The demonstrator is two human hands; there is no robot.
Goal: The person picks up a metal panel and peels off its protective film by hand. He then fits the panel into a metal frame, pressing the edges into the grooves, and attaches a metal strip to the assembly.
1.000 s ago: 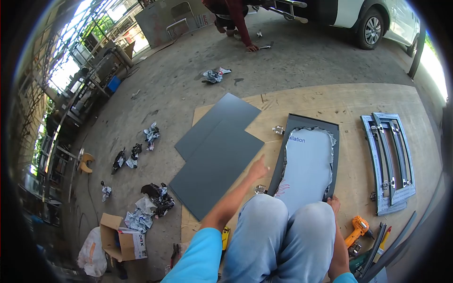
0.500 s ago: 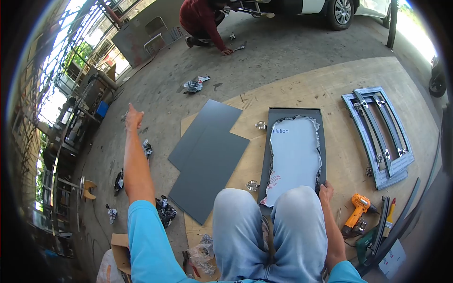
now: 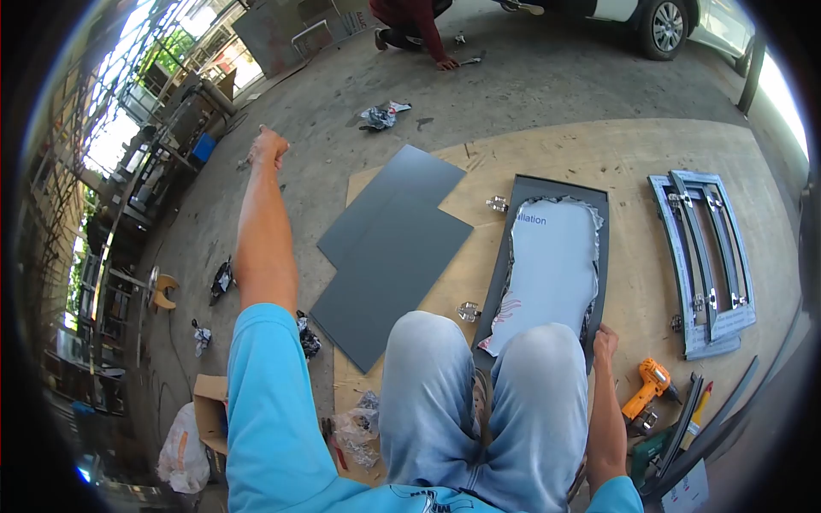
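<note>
Touching the framed panel [image 3: 554, 265]'s near right edge, the person's right hand [image 3: 605, 340] has curled fingers — can't tell if they pinch. Panel lies leftward and ahead of that grip, drill [image 3: 647, 389] just behind. Light, level contact suits it, clear of ragged film. Left hand [image 3: 272, 147] looks empty, half open, finger extended.

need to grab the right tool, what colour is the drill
Orange, with a dark chuck; the head view shows it best.
</note>
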